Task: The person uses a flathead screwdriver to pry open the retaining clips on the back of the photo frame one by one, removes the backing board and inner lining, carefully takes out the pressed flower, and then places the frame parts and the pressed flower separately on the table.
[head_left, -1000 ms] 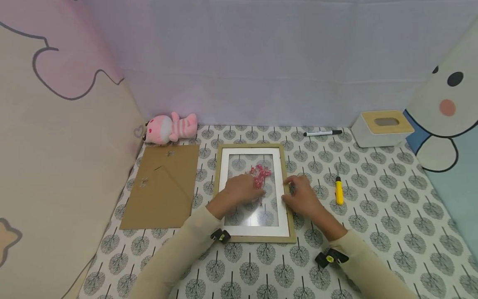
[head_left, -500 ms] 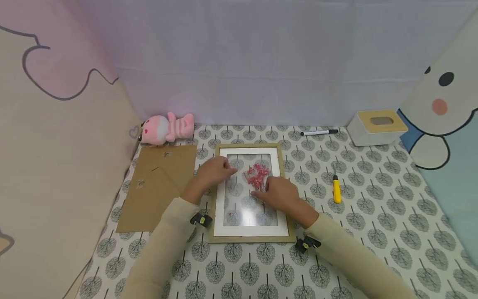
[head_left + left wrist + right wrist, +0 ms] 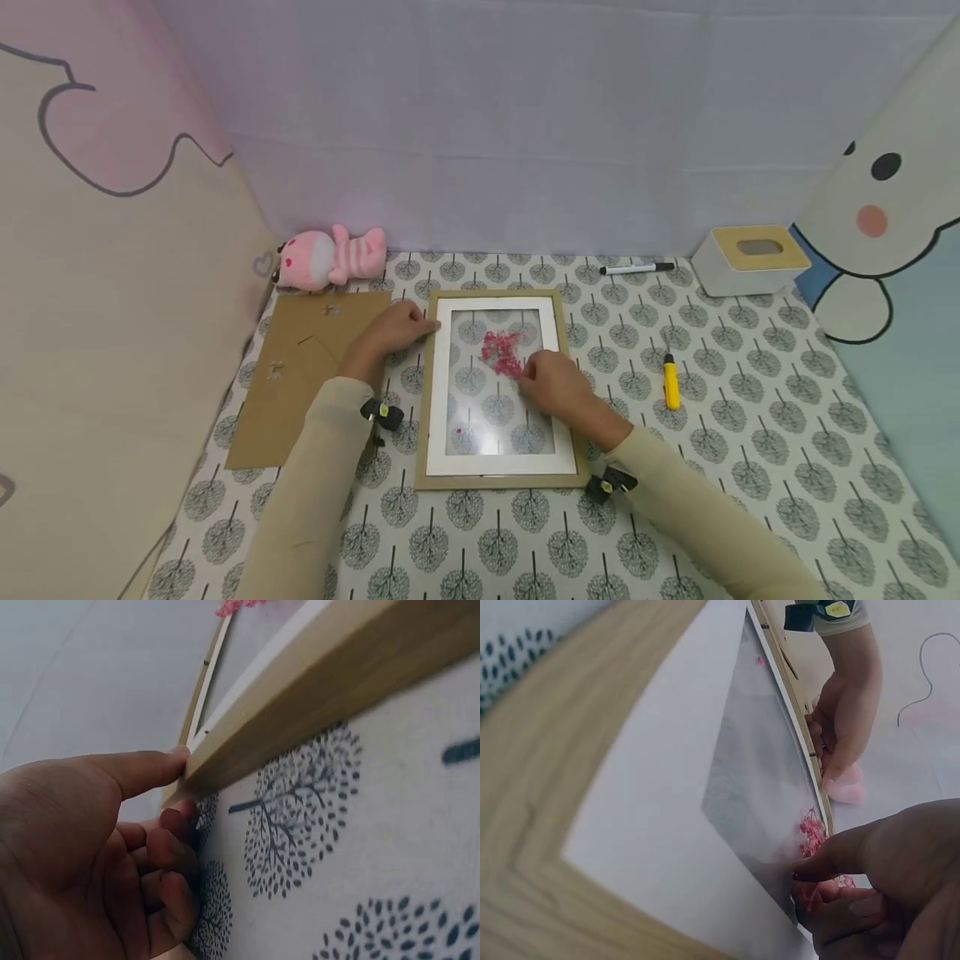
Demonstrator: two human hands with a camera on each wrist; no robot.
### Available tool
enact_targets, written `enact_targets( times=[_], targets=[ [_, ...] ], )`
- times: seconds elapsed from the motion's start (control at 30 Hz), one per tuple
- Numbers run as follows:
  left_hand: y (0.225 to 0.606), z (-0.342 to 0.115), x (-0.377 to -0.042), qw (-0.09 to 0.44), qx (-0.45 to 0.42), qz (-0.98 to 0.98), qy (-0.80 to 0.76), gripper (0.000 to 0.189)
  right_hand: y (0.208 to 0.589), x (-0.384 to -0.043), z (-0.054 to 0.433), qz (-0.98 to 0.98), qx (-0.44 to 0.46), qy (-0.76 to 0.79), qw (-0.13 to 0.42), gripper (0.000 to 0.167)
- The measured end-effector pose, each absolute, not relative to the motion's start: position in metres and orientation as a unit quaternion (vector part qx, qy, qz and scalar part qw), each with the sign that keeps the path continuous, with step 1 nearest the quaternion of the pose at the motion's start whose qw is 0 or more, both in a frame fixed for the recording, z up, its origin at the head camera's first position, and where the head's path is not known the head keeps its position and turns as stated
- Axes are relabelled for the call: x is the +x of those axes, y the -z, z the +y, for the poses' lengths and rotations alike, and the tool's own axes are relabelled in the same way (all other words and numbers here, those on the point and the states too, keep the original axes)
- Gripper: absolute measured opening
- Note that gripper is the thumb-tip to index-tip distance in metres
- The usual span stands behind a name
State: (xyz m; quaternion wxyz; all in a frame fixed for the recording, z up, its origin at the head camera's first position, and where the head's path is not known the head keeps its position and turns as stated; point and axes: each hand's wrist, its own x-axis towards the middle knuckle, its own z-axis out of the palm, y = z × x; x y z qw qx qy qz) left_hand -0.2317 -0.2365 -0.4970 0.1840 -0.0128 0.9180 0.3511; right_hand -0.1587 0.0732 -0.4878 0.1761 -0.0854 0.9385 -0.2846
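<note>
A wooden picture frame point(image 3: 429, 392) with a white mat point(image 3: 438, 417) and a clear pane point(image 3: 487, 417) lies flat on the tablecloth. My right hand point(image 3: 555, 383) pinches the stem end of a sprig of small pink flowers point(image 3: 501, 350) over the upper part of the pane. In the right wrist view, thumb and fingers meet at the sprig point(image 3: 811, 836); the stem is mostly hidden. My left hand point(image 3: 393, 329) grips the frame's left edge. Its thumb presses the wooden side point(image 3: 247, 727) in the left wrist view, the other fingers curled low beside it.
A brown backing board point(image 3: 300, 392) lies left of the frame, partly under the left arm. Behind it rests a pink plush toy point(image 3: 330, 258). A yellow-handled tool point(image 3: 671, 383), a marker point(image 3: 637, 268) and a tissue box point(image 3: 750, 262) are on the right.
My left hand has left the flowers and moved left to the frame's edge. My right hand has moved from the frame's right edge onto the sprig, which has shifted slightly left.
</note>
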Motion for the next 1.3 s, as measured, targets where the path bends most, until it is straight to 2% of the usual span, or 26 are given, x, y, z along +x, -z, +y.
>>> enact_targets(
  times=[0.43,0.77,0.93,1.17,1.3],
  targets=[
    [0.495,-0.240,-0.230,0.186,-0.008,0.911,-0.367,0.038,0.474,-0.168,0.097,0.908,-0.110,0.362,0.178,0.017],
    [0.493,-0.248,-0.223,0.190,-0.009,0.912,-0.364,0.039,0.454,-0.175,0.152,0.917,-0.095,0.360,0.145,0.025],
    [0.493,-0.251,-0.220,0.197,-0.022,0.904,-0.378,0.037,0.461,-0.185,0.176,0.926,-0.062,0.348,0.129,0.023],
    [0.493,-0.251,-0.219,0.187,-0.017,0.908,-0.376,0.037,0.486,-0.197,0.189,0.937,-0.019,0.313,0.153,0.026],
    [0.495,-0.251,-0.221,0.182,-0.014,0.908,-0.377,0.038,0.486,-0.196,0.187,0.948,-0.018,0.270,0.170,0.031]
  ],
)
